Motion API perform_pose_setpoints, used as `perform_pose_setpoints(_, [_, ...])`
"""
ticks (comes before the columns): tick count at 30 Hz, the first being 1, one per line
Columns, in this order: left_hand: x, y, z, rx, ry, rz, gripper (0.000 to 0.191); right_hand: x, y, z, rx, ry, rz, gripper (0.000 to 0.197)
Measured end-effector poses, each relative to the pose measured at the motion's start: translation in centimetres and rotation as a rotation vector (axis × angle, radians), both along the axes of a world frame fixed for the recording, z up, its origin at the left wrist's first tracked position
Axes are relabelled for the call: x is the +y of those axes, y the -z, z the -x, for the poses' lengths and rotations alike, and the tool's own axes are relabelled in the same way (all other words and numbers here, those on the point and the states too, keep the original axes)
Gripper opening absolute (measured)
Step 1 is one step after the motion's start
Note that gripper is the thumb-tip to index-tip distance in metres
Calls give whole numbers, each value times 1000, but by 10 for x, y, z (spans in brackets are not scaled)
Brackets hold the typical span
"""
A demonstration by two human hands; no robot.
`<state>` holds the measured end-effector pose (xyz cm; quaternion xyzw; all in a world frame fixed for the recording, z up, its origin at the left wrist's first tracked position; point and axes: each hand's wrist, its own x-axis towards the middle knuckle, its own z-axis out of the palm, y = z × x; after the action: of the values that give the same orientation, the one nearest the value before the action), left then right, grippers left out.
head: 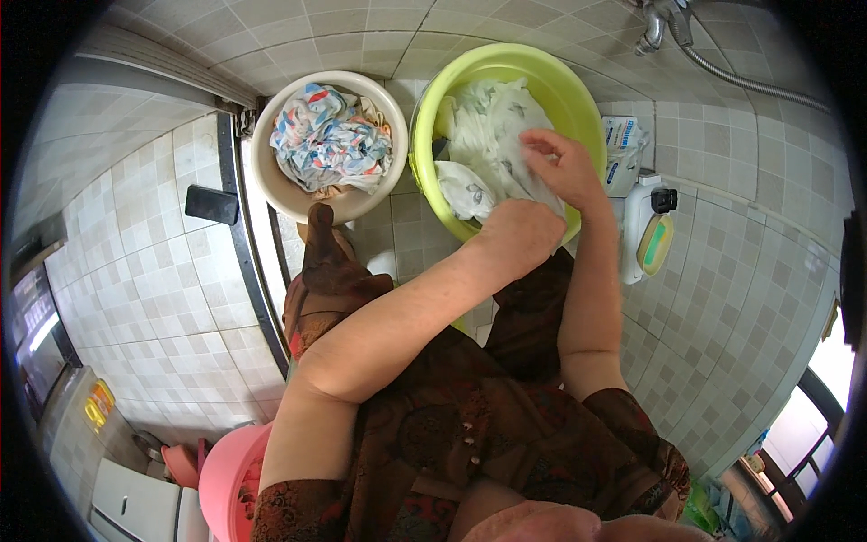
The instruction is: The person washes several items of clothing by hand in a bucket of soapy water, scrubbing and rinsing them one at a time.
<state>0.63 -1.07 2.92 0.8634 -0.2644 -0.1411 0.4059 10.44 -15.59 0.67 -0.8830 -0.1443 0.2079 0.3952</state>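
Note:
Wet white cloth (pixel 484 115) with grey leaf-like prints is bunched in a lime-green bucket (pixel 579 88) in front of me. My left hand (pixel 521 234) is closed in a fist at the bucket's near right side, gripping part of this cloth, which stretches up from under the knuckles. Just beyond it, my right hand (pixel 569 169) is over the bucket's right side. Its fingertips touch the cloth, with a gap showing between thumb and fingers. Left of the bucket, a cream basin (pixel 262 159) holds crumpled cloth (pixel 332 142) patterned in blue, red and white.
A black phone (pixel 211 204) lies on tiles left of a door track. Right of the bucket are a packet (pixel 620 156) and a white board-like item with a soap dish (pixel 656 245). A faucet (pixel 653 30) with metal hose hangs above. A pink tub (pixel 220 481) stands behind left.

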Motion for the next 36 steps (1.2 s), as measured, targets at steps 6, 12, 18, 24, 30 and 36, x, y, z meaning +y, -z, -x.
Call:
perform_pose_setpoints(6, [-5, 6, 5, -59, 54, -66, 9, -15, 3, 1, 42, 4, 634, 67])
perform_pose_setpoints(12, [-5, 1, 4, -62, 66, -90, 6, -16, 9, -4, -129, 159, 745, 60])
perform_pose_setpoints(18, [-7, 7, 7, -72, 45, -74, 6, 12, 5, 2, -178, 177, 380, 45])
perform_pose_setpoints(24, [-14, 11, 9, -57, 68, -101, 5, -6, 23, 4, -36, -97, 596, 45])
perform_pose_setpoints(30, [-9, 8, 4, -105, 39, -38, 12, -18, 25, -4, -163, 99, 327, 28])
perform_pose_setpoints(36, [-5, -2, -1, -76, 15, -116, 59, -45, 18, -16, -309, 414, 90, 23])
